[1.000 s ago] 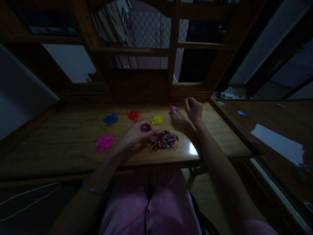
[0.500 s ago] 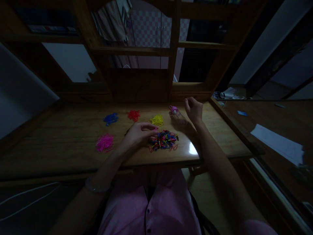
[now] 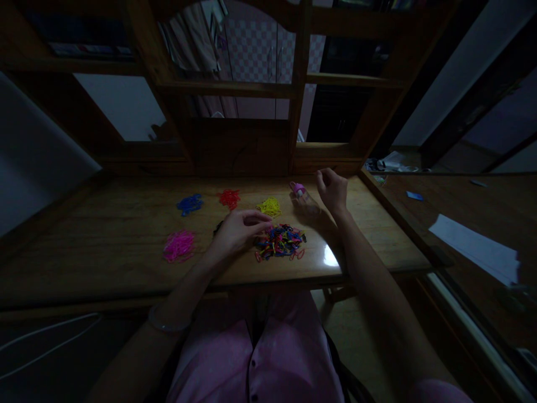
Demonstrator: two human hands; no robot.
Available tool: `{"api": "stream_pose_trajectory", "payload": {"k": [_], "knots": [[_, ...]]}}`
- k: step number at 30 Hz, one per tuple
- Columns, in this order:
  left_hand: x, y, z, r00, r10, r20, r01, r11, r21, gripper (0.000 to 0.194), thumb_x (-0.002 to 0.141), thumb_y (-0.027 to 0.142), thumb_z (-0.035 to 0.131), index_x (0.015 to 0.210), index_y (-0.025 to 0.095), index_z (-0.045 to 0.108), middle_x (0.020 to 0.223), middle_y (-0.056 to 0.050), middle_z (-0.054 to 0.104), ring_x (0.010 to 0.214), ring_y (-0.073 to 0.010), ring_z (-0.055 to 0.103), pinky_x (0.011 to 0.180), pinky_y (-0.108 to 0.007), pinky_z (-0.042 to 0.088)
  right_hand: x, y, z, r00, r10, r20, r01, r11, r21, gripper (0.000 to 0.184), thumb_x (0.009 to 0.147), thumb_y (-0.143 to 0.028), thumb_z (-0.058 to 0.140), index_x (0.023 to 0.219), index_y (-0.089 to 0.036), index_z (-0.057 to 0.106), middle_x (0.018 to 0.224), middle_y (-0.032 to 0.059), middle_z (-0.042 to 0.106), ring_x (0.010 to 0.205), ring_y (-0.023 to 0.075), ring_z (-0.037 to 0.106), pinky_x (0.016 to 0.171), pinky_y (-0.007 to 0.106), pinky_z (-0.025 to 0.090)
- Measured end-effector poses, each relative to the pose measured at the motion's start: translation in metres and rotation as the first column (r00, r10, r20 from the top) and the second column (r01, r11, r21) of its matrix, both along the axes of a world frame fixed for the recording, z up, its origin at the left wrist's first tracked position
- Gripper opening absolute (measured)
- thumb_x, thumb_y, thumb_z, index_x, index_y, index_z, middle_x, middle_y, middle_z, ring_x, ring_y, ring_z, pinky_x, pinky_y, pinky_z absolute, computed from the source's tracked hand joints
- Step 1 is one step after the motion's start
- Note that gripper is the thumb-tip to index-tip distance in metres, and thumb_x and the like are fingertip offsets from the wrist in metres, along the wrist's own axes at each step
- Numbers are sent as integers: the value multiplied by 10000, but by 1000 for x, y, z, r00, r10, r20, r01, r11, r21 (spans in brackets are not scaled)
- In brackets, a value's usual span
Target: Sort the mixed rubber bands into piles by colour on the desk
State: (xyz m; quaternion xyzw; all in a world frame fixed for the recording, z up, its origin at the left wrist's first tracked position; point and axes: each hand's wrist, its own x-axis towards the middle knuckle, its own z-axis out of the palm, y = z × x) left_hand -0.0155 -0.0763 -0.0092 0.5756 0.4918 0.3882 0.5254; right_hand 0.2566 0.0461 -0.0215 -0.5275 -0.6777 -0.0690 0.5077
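Note:
My left hand (image 3: 239,229) is at the left edge of a mixed pile of small coloured rubber bands (image 3: 282,240), thumb and fingertips brought together. Whatever is in that pinch is too small to make out. My right hand (image 3: 333,191) is loosely curled on the desk's right side, and nothing shows in it. Beside it lies a clear bottle with a pink cap (image 3: 298,189). Single-colour heaps lie around: yellow bands (image 3: 269,207), red bands (image 3: 229,198), blue bands (image 3: 189,204) and pink bands (image 3: 179,246). A dark heap (image 3: 217,228) is mostly hidden behind my left hand.
The wooden desk (image 3: 126,224) has a shelf frame with mirrors (image 3: 260,61) along its back. To the right, a lower surface holds white paper (image 3: 476,246) and a small blue packet (image 3: 414,196). A white cable (image 3: 50,330) hangs at lower left.
A bit of pink showed at my left fingertips before and no longer shows there. My left hand has barely shifted. My right hand stays in place.

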Motion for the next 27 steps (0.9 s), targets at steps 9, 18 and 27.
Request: {"api": "stream_pose_trajectory", "payload": {"k": [9, 18, 27], "knots": [[-1, 2, -3, 999, -2, -40, 2, 1000, 11, 331, 720, 386, 775, 942, 144, 732, 863, -99, 755, 727, -199, 705, 633, -283, 560, 0, 0, 1, 1000, -13, 13, 13, 1000, -3, 353, 962, -411, 451, 753, -185, 623, 599, 6, 560, 525, 128, 473, 552, 265, 309], [3, 0, -5, 955, -88, -284, 137, 978, 156, 204, 813, 277, 653, 973, 184, 738, 944, -72, 752, 867, -228, 697, 770, -331, 536, -1, -1, 0, 1000, 2, 4, -2, 1000, -6, 357, 961, -422, 450, 750, -185, 616, 592, 2, 541, 526, 128, 457, 557, 268, 303], [14, -8, 11, 776, -32, -630, 333, 869, 366, 286, 840, 110, 527, 1038, 211, 707, 1057, -76, 668, 1021, -238, 615, 914, -355, 459, -1, -1, 1, 1000, -8, 23, 8, 1000, 4, 369, 963, -427, 443, 721, -195, 597, 569, -8, 522, 505, 122, 439, 536, 269, 285]]}}
